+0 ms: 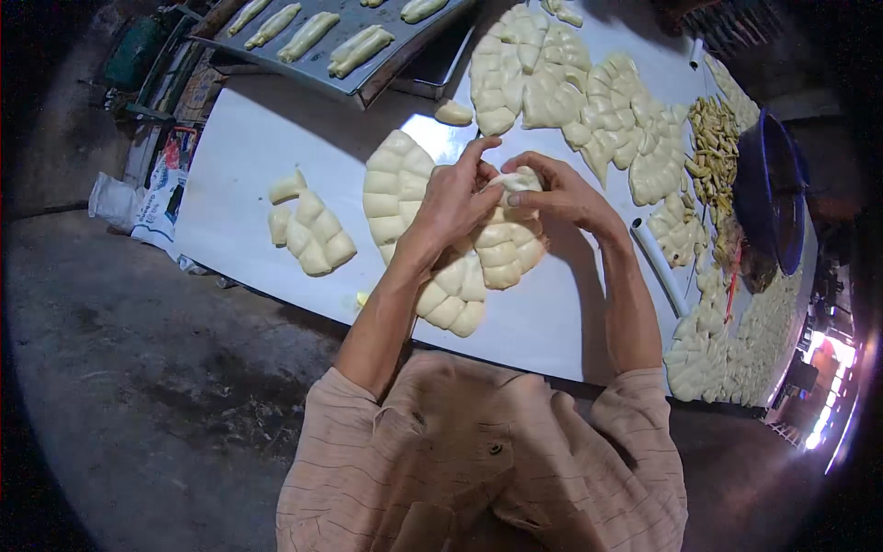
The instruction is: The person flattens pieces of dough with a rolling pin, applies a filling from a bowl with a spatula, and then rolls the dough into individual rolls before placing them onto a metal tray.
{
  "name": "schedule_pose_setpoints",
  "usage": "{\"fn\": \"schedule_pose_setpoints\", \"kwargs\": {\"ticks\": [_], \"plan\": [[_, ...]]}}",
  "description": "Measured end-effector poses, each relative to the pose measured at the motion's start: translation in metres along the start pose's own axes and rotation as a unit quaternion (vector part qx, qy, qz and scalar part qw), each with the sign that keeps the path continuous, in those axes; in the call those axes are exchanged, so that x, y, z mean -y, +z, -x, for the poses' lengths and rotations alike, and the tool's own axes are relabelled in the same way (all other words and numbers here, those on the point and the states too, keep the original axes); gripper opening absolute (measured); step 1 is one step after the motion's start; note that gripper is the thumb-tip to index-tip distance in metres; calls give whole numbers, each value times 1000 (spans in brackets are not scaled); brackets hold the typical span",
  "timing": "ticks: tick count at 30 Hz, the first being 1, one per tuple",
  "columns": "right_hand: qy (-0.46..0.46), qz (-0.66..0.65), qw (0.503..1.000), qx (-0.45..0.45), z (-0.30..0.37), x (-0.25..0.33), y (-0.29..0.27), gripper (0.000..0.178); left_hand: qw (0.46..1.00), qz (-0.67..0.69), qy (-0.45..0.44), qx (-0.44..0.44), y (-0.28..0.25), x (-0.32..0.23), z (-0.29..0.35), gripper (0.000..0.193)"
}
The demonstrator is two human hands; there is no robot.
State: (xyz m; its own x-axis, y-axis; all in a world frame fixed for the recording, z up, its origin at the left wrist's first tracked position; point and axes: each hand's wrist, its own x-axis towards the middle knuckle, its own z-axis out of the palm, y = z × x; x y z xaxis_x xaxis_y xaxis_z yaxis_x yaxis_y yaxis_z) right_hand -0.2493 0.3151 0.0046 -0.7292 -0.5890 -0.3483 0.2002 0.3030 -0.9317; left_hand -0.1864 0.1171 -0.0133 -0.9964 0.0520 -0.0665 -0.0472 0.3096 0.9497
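Note:
Both hands meet over the middle of the white table, above sheets of pale dough scored into blocks. Between them is a small piece of dough, partly hidden by fingers. My left hand has its fingers curled, with the thumb against the piece's left side. My right hand pinches the same piece from the right between thumb and fingers. Beneath the hands lies a browner scored dough sheet, touching a larger scored dough sheet that spreads left and toward me. How far the fingertips press in is hidden.
A metal tray with shaped dough rolls stands at far left. Dough pieces lie left on the white table. More dough sheets, a white rolling pin, a yellowish filling heap and a blue basin occupy the right.

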Motion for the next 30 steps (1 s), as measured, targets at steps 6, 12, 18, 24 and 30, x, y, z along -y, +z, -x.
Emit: {"fn": "schedule_pose_setpoints", "kwargs": {"ticks": [6, 12, 18, 24, 30], "plan": [[-47, 118, 992, -9, -7, -11, -15, 25, 989, -81, 115, -35, 7, 8, 0, 61], [-100, 287, 953, -19, 2, 7, -9, 35, 987, -153, 42, 35, 6, 5, -4, 38], [-28, 232, 972, -19, 3, 2, -7, 26, 996, -60, 62, 25, 2, 17, -7, 46], [-6, 120, 992, -48, 1, -9, 1, 37, 977, -190, 89, 37, 1, 3, -5, 40], [5, 87, 994, -73, 7, 6, 4, 18, 962, -241, 124, 35, 12, 6, 0, 17]]}}
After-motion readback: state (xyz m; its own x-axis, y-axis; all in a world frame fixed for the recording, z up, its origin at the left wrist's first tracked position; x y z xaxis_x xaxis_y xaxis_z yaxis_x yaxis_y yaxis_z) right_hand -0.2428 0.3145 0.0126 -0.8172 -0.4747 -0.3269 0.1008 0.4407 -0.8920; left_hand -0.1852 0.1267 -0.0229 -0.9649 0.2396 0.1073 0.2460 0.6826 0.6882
